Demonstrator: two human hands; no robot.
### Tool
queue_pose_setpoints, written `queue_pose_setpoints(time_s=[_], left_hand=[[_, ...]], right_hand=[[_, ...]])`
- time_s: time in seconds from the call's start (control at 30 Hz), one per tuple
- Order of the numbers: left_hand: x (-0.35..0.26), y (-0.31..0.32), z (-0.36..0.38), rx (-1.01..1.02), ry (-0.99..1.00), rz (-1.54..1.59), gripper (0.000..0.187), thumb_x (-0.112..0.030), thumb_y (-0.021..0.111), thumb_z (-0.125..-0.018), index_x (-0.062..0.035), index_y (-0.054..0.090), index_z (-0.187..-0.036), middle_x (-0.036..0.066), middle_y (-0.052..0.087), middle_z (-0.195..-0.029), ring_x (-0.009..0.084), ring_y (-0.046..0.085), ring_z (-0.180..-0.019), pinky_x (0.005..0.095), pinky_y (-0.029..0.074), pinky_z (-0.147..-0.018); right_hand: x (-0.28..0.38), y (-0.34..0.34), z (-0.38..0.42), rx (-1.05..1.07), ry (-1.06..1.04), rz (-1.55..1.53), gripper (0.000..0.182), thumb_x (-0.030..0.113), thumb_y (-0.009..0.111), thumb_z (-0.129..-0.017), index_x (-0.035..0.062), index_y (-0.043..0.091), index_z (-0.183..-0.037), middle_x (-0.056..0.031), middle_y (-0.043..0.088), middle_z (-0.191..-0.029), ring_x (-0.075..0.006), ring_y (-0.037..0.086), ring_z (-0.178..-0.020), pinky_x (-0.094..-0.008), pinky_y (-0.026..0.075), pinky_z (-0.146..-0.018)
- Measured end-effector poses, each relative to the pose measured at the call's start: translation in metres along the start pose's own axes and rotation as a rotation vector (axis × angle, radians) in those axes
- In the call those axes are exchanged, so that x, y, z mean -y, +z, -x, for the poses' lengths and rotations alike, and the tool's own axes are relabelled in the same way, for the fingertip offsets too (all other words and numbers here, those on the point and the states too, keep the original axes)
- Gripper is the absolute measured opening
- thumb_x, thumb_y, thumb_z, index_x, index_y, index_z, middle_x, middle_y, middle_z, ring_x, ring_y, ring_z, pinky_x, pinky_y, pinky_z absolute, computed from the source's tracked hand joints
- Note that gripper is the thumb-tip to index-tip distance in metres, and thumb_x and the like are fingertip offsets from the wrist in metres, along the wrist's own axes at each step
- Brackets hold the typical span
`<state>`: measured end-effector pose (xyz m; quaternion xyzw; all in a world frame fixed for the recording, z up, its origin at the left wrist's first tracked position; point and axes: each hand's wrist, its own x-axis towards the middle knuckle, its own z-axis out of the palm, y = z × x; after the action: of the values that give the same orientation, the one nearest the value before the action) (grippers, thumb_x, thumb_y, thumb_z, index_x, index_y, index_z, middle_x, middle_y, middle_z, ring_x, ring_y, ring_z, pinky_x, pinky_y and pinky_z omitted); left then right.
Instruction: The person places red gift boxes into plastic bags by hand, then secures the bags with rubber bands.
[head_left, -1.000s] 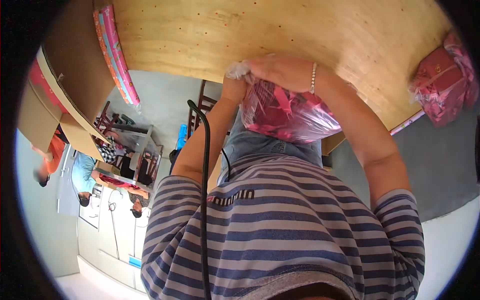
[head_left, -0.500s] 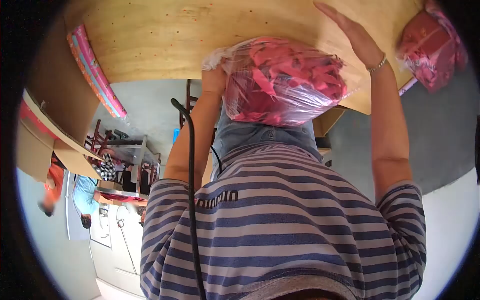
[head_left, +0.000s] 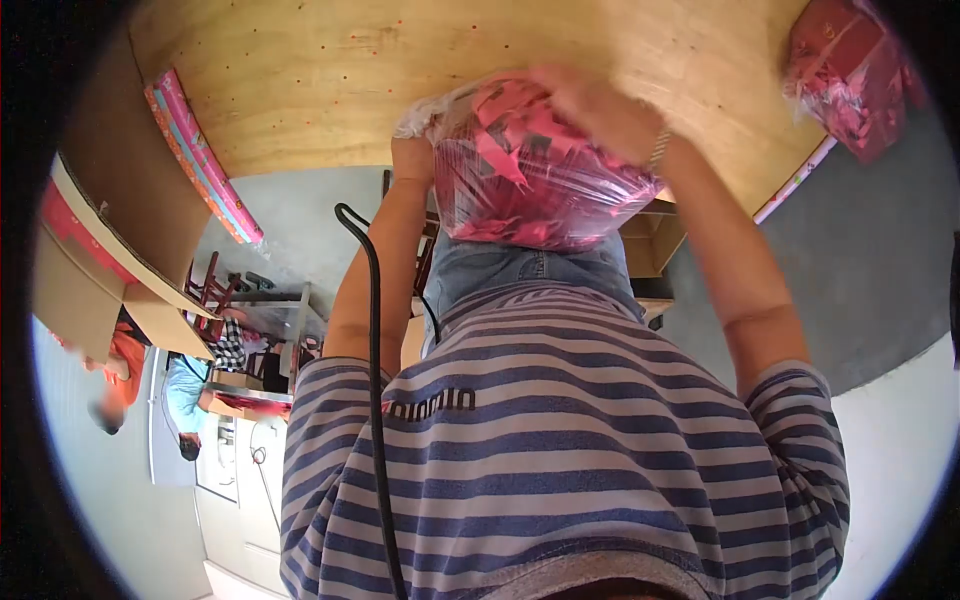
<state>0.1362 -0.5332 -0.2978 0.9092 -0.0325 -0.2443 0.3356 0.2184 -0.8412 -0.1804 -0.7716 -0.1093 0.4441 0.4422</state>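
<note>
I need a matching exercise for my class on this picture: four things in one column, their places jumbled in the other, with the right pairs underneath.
Things
1. Left hand
2. Right hand
3. Black cable
4. Second bag

Places
A. In front of the striped shirt
B. At the bunched plastic end of the clear bag of pink pieces
C. By the right-hand side of the wooden table
D. Over the clear bag, blurred, with a bracelet at the wrist

Pairs
1-B
2-D
3-A
4-C
</note>
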Motion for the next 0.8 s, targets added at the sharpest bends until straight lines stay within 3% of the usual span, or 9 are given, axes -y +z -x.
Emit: queue_pose_setpoints(time_s=[0.1, 0.17, 0.3, 0.33, 0.4, 0.53, 0.6, 0.7, 0.8], left_hand=[[0.003, 0.001, -0.004, -0.006, 0.023, 0.072, 0.026, -0.002, 0.053, -0.082, -0.0077, 0.061, -0.106, 0.012, 0.063, -0.106, 0.0292, 0.059, -0.096, 0.035, 0.049, -0.084], [0.018, 0.008, -0.005, -0.035, 0.133, -0.014, 0.027, -0.002, 0.054, -0.082, -0.0075, 0.061, -0.107, 0.011, 0.063, -0.106, 0.0282, 0.059, -0.097, 0.0346, 0.049, -0.084], [0.037, 0.019, 0.001, 0.07, 0.112, -0.246, 0.027, -0.003, 0.053, -0.084, -0.0064, 0.061, -0.108, 0.012, 0.062, -0.107, 0.0259, 0.058, -0.1, 0.0335, 0.048, -0.085], [0.037, 0.022, 0.002, 0.071, 0.12, -0.244, 0.027, -0.003, 0.053, -0.084, -0.0064, 0.061, -0.108, 0.012, 0.062, -0.107, 0.0259, 0.058, -0.1, 0.0335, 0.048, -0.085], [0.033, 0.027, 0.002, -0.024, -0.346, 0.848, 0.024, -0.004, 0.049, -0.086, -0.0062, 0.063, -0.105, 0.011, 0.062, -0.11, 0.0238, 0.059, -0.101, 0.0328, 0.048, -0.085], [0.03, 0.023, -0.002, -0.078, -0.383, 0.879, 0.02, -0.01, 0.051, -0.087, -0.0065, 0.066, -0.1, 0.01, 0.065, -0.103, 0.0229, 0.062, -0.093, 0.0334, 0.049, -0.078], [0.045, 0.019, -0.004, 0.071, -0.067, -0.011, 0.019, -0.021, 0.059, -0.084, -0.0075, 0.066, -0.095, 0.01, 0.067, -0.091, 0.0254, 0.065, -0.081, 0.0361, 0.05, -0.069], [0.02, 0.005, -0.003, 0.058, -0.237, 0.546, 0.026, -0.031, 0.063, -0.08, -0.0088, 0.066, -0.095, 0.012, 0.067, -0.083, 0.0295, 0.064, -0.075, 0.0387, 0.05, -0.063], [0.046, 0.025, 0.0, 0.048, -0.111, 0.174, 0.027, -0.032, 0.066, -0.078, -0.0091, 0.066, -0.093, 0.012, 0.067, -0.083, 0.0295, 0.064, -0.075, 0.0381, 0.049, -0.062]], right_hand=[[0.002, 0.023, 0.008, -0.047, -0.025, 0.126, 0.058, 0.043, 0.032, -0.099, 0.0034, 0.036, -0.14, -0.0148, 0.034, -0.146, -0.0242, 0.033, -0.134, -0.034, 0.022, -0.111], [0.01, -0.026, 0.022, 0.067, 0.338, -0.428, 0.056, 0.039, 0.034, -0.099, 0.0017, 0.033, -0.141, -0.0136, 0.042, -0.141, -0.0227, 0.041, -0.129, -0.035, 0.025, -0.11], [-0.055, -0.04, 0.099, -1.038, 0.163, -0.79, 0.044, 0.034, 0.039, -0.099, 0.0016, 0.052, -0.125, -0.0127, 0.055, -0.126, -0.0218, 0.052, -0.116, -0.0345, 0.039, -0.098], [-0.077, -0.02, 0.123, -0.988, 0.293, -0.88, 0.045, 0.036, 0.038, -0.099, 0.0036, 0.051, -0.127, -0.0117, 0.054, -0.128, -0.0205, 0.051, -0.118, -0.0345, 0.038, -0.099], [-0.083, 0.035, 0.142, -0.933, 0.483, -1.184, 0.052, 0.042, 0.033, -0.099, 0.0056, 0.041, -0.135, -0.0081, 0.049, -0.134, -0.0196, 0.048, -0.119, -0.0352, 0.038, -0.097], [-0.056, 0.1, 0.103, -0.922, 0.413, -1.741, 0.046, 0.041, 0.039, -0.098, 0.0084, 0.049, -0.129, -0.0058, 0.06, -0.116, -0.0188, 0.057, -0.103, -0.0345, 0.048, -0.086], [-0.057, 0.109, 0.08, -0.815, 0.258, -1.776, 0.048, 0.044, 0.042, -0.096, 0.0078, 0.052, -0.126, -0.0052, 0.064, -0.102, -0.0178, 0.062, -0.085, -0.0319, 0.053, -0.071], [-0.03, 0.074, 0.05, -0.635, 0.355, -1.654, 0.052, 0.05, 0.041, -0.095, 0.0053, 0.055, -0.118, -0.007, 0.064, -0.095, -0.0192, 0.061, -0.079, -0.0314, 0.053, -0.067], [-0.025, 0.068, 0.041, -0.644, 0.399, -1.612, 0.06, 0.054, 0.041, -0.094, 0.0024, 0.054, -0.12, -0.007, 0.063, -0.1, -0.0181, 0.06, -0.085, -0.0313, 0.051, -0.072]])
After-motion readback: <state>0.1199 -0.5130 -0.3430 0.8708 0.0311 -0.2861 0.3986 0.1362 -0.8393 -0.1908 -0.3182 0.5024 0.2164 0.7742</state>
